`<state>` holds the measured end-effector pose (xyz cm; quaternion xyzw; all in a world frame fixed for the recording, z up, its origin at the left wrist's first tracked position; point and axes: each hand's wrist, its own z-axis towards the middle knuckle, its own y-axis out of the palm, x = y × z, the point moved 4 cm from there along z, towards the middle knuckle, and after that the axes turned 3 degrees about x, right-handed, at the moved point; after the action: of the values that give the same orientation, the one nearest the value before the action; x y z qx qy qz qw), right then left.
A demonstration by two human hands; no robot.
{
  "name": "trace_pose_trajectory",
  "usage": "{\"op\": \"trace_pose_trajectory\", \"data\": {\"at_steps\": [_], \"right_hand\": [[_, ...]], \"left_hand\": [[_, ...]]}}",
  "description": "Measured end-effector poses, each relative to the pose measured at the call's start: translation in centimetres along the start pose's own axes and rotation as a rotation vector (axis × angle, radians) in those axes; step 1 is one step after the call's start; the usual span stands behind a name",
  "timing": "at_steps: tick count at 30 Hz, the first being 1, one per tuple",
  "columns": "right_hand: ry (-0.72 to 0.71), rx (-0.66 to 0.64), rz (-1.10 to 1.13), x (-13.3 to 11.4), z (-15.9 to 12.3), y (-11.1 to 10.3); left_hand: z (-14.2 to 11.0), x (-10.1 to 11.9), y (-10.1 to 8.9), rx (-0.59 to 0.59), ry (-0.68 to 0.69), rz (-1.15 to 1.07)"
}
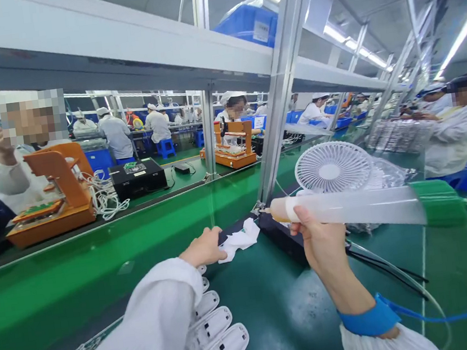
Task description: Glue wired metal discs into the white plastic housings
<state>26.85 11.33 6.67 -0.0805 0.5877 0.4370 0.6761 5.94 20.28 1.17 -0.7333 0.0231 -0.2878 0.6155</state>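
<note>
My right hand [322,238] is wrapped round a large translucent glue dispensing syringe [360,207], held nearly level. Its narrow tip points left, and a green cap with an air hose closes the other end. A blue strap with a cord circles my right wrist. My left hand [204,248] reaches forward to a crumpled white tissue [241,239], with thumb and fingers at its near end. Below my left forearm, several long white plastic housings [221,349] lie in a row on the green mat, partly covered by the sleeve.
A small white fan [332,167] stands behind the syringe, beside a black box [281,234]. A metal post [279,84] rises from the bench edge under a shelf. Across the divider are orange fixtures [64,184] and co-workers; another person [460,118] works at right.
</note>
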Motion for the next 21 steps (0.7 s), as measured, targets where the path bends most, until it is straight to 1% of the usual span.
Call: {"op": "trace_pose_trajectory", "data": {"at_steps": [2, 4, 5, 7, 9, 10, 12, 15, 18, 21], "right_hand": [[0.047, -0.136, 0.008, 0.6, -1.3, 1.9], [0.106, -0.271, 0.002, 1.6, -3.0, 3.9], [0.136, -0.331, -0.005, 2.2, -3.9, 4.8], [0.190, -0.425, -0.021, 3.4, -5.8, 6.7], [0.233, -0.482, -0.042, 4.6, -7.5, 8.3], [0.251, -0.500, -0.053, 5.2, -8.3, 9.0], [0.280, -0.529, -0.074, 6.3, -9.5, 10.2], [0.315, -0.559, -0.110, 7.7, -10.7, 11.3], [0.328, -0.567, -0.150, 8.6, -11.2, 11.6], [0.318, -0.561, -0.179, 9.0, -11.2, 11.4]], "left_hand": [[-2.0, -2.0, -2.0, -0.004, 0.030, -0.037], [-4.6, -4.7, -3.7, 0.022, 0.018, -0.051], [-6.0, -6.2, -4.2, 0.046, -0.003, -0.052], [-8.6, -9.1, -4.5, 0.107, -0.052, -0.051], [-10.8, -11.4, -3.9, 0.172, -0.094, -0.054], [-11.7, -12.2, -3.4, 0.201, -0.110, -0.058], [-12.7, -13.1, -2.3, 0.248, -0.142, -0.069], [-13.2, -13.2, -1.0, 0.290, -0.179, -0.094], [-13.1, -12.7, -0.4, 0.308, -0.200, -0.129], [-13.1, -12.2, 0.1, 0.327, -0.214, -0.167]]}}
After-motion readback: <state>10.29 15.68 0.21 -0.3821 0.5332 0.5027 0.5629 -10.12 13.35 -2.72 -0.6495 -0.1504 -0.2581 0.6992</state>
